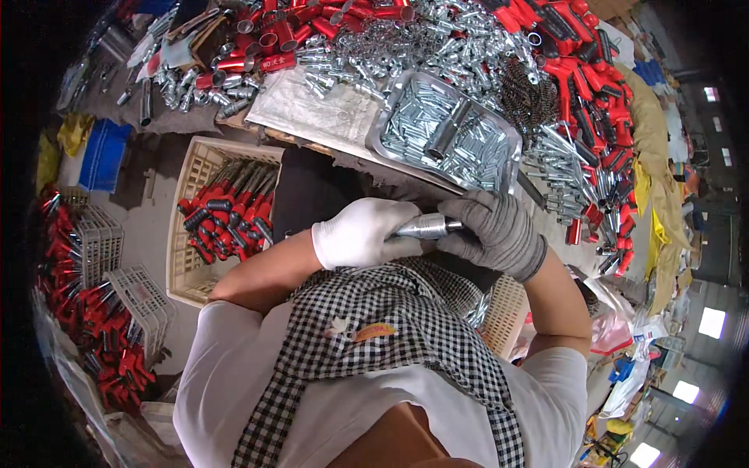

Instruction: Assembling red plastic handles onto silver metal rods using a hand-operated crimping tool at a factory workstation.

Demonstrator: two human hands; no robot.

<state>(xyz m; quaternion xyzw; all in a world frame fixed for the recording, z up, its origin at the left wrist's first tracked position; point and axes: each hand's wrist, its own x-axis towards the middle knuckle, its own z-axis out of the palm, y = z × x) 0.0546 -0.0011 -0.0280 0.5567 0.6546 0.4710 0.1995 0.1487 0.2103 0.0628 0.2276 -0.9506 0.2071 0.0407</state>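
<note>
My left hand (363,235), in a white glove, is closed around a silver metal cylinder (425,227) in front of my chest. The cylinder lies roughly level, and its narrower end points to the right. My right hand (495,234), in a grey glove, has its fingers curled and pinched at that narrow end; its fingertips partly cover whatever sits there. Just beyond my right hand, a metal tray (512,160) holds many small silver pins, with a dark metal tube (449,129) lying across them.
Loose silver fittings (437,47) heap on the bench, with red tubes (285,35) at the back and red-and-black handles (581,86) on the right. Dark springs (530,92) lie beside the tray. A cream crate (178,249) of red-and-black tools stands left; a blue bin (104,154) is behind it.
</note>
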